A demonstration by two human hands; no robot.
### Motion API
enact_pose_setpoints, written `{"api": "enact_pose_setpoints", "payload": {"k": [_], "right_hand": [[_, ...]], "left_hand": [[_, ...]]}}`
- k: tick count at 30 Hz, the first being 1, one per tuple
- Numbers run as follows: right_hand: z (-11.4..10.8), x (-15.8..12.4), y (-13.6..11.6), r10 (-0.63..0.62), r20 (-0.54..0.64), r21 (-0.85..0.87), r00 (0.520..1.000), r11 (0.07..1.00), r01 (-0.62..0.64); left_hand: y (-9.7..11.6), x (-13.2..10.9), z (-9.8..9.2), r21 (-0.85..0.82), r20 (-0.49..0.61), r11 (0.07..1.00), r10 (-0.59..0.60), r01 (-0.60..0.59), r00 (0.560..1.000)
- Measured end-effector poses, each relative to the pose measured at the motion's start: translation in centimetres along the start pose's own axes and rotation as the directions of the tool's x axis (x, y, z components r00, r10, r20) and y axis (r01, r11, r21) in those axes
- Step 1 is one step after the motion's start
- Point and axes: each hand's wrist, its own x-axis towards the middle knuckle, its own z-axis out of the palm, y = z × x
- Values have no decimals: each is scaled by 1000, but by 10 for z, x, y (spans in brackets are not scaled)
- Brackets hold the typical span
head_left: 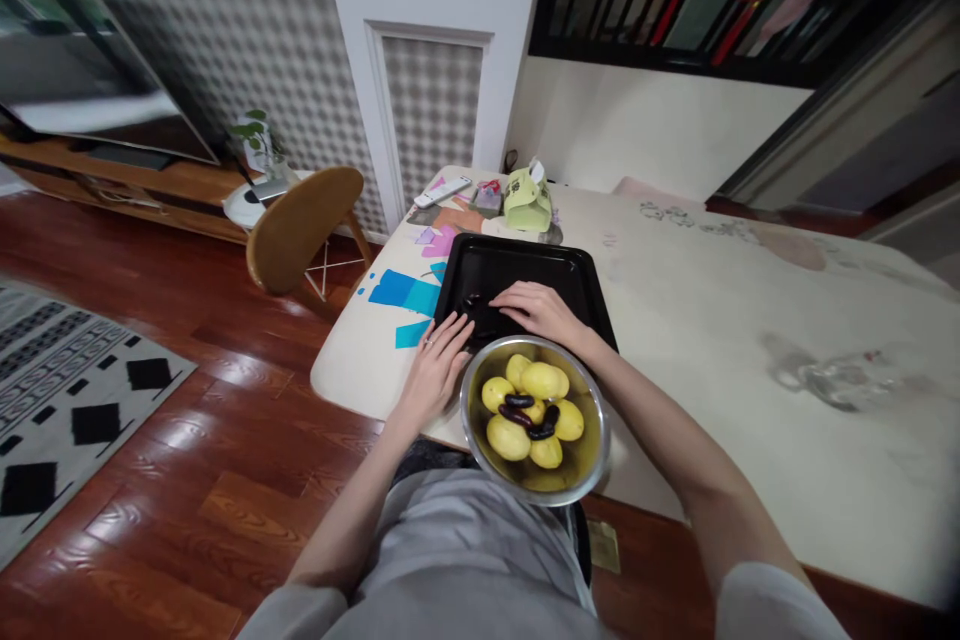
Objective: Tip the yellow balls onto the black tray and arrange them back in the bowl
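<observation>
At the frame's centre, the left hand [435,372] spreads its fingers at the black tray [517,265]; the right hand [541,312] keeps its fingers close together over it, any pinch unclear. Just below, the loaded steel bowl [547,484] seems to overhang the table [712,320], so a bump from the right forearm [667,425] could tip it.

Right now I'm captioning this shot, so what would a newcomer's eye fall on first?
First, the metal bowl at the table's near edge, with bright yellow produce and a few dark pieces in it. Just beyond it is the black tray, the left hand at its left edge and the right hand over its inside. Then come the blue patches left of the tray.
</observation>
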Motion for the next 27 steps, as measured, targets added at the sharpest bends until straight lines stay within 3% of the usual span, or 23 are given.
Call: {"api": "enact_pose_setpoints", "payload": {"k": [5, 8, 14, 20, 27], "right_hand": [[-45, -30, -43, 80, -203, 38, 976, 997, -74], [-63, -54, -82, 113, -236, 37, 965, 994, -107], [-60, -101, -146, 148, -231, -60, 962, 984, -166], [-44, -126, -160, 260, -271, -25, 927, 961, -276], [-33, -127, -157, 324, -324, 10, 889, 941, -339]], "left_hand": [[2, -2, -4, -139, -59, 980, 137, -144, 989], [4, -3, -7, -171, -39, 959, 223, -226, 974], [5, -3, -7, -160, 18, 939, 310, -303, 951], [2, -2, -5, -161, 24, 933, 329, -322, 944], [0, -3, -4, -156, 17, 934, 328, -321, 945]]}}
